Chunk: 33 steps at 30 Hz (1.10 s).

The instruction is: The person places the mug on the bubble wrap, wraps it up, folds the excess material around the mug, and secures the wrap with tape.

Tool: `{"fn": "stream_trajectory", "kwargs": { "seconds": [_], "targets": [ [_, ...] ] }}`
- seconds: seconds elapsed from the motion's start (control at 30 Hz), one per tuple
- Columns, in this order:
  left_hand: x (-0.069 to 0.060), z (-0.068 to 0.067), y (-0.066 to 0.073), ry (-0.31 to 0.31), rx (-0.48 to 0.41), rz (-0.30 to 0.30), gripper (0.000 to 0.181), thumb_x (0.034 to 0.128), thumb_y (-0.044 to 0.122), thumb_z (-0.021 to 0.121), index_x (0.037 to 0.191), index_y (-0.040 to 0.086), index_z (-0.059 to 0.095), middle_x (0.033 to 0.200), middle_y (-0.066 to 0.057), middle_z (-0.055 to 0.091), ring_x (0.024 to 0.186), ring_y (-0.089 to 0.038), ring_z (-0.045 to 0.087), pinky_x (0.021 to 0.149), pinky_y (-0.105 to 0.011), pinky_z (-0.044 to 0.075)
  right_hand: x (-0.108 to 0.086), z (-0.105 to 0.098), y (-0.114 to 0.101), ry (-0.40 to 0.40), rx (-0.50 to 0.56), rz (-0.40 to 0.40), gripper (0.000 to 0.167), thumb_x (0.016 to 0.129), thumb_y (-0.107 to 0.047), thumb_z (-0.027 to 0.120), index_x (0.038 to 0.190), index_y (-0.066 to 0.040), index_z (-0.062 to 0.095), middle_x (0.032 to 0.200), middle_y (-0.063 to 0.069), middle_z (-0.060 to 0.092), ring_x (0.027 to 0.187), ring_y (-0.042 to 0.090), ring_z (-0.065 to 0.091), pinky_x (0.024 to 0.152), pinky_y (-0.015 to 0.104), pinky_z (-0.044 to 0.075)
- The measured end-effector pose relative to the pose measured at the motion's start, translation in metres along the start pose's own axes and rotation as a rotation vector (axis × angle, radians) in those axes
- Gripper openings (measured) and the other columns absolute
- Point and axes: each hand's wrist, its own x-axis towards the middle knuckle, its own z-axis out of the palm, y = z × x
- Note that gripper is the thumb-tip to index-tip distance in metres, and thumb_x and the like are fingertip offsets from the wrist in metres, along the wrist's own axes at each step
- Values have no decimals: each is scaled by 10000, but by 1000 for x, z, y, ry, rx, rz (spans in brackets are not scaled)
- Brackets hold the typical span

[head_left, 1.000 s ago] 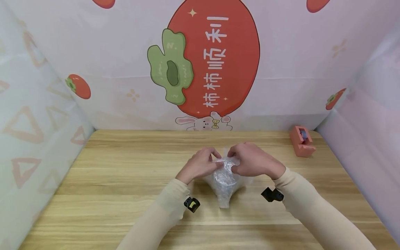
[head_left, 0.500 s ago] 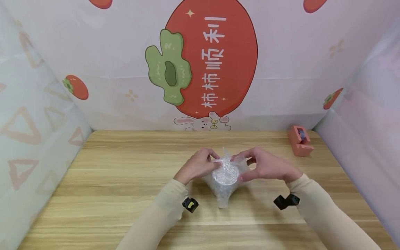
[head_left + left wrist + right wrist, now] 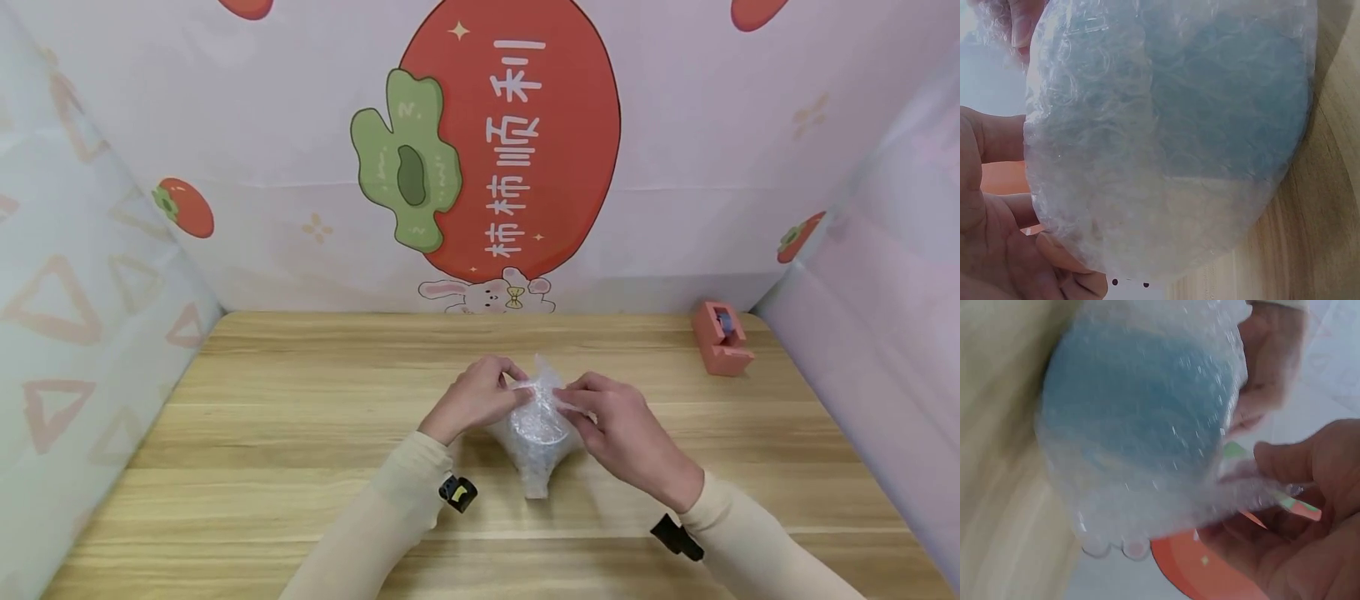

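A bubble-wrapped object (image 3: 538, 423) stands on the wooden table, round on top, with a wrap flap pointing toward the near edge. Through the wrap, blue and pale areas show in the left wrist view (image 3: 1229, 100) and right wrist view (image 3: 1141, 394). My left hand (image 3: 477, 396) holds the wrap at the top left, thumb on top and fingers behind. On the other side, my right hand (image 3: 626, 429) pinches a fold of loose wrap between thumb and fingers; that fold stretches out from the object in the right wrist view. Another piece of wrap stands up behind the top.
A pink tape dispenser (image 3: 723, 340) stands at the back right of the wooden table (image 3: 300, 417). Printed cloth walls (image 3: 675, 233) enclose the back and both sides.
My right hand moved outward from the top of the wrap, then turned and closed on a fold at the right side. My left hand has stayed in place.
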Motion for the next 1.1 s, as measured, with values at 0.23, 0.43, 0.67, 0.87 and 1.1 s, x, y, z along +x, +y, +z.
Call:
{"fn": "stream_trajectory", "kwargs": {
  "seconds": [0.23, 0.43, 0.67, 0.87, 1.1],
  "targets": [
    [0, 1, -1, 12, 1, -3, 265, 912, 263, 713, 1110, 88, 725, 883, -26, 593, 794, -194, 553, 642, -320, 448, -7, 11, -5, 84, -101, -86, 351, 714, 136, 821, 1035, 1, 785, 1011, 113, 727, 913, 246, 701, 741, 393, 598],
    [1, 2, -4, 22, 8, 4, 281, 918, 276, 706, 1113, 75, 728, 909, -29, 590, 808, -191, 548, 652, -312, 445, -11, 15, -8, 77, -147, -137, 343, 706, 127, 821, 1025, 7, 783, 991, 88, 748, 999, 270, 672, 830, 486, 552],
    [2, 3, -5, 21, 2, 9, 286, 920, 277, 705, 1114, 68, 726, 931, -33, 594, 833, -195, 544, 667, -313, 447, -18, 23, -11, 76, -213, -136, 294, 774, 24, 806, 1066, 14, 776, 1046, 111, 754, 980, 276, 622, 817, 460, 492],
    [1, 3, -5, 33, -3, 12, 290, 914, 283, 709, 1107, 67, 727, 914, -36, 594, 831, -195, 538, 661, -308, 442, -28, 24, -20, 50, -234, -143, 274, 880, -123, 732, 1080, 64, 734, 1161, 231, 709, 1067, 346, 618, 937, 502, 482],
    [0, 4, -4, 39, -2, 19, 293, 916, 284, 717, 1118, 73, 735, 888, -36, 591, 816, -192, 534, 645, -304, 437, -28, 13, -21, -46, -125, -52, 247, 969, -120, 641, 1131, 34, 745, 1253, 196, 680, 1139, 272, 587, 929, 437, 518]
  ]
}}
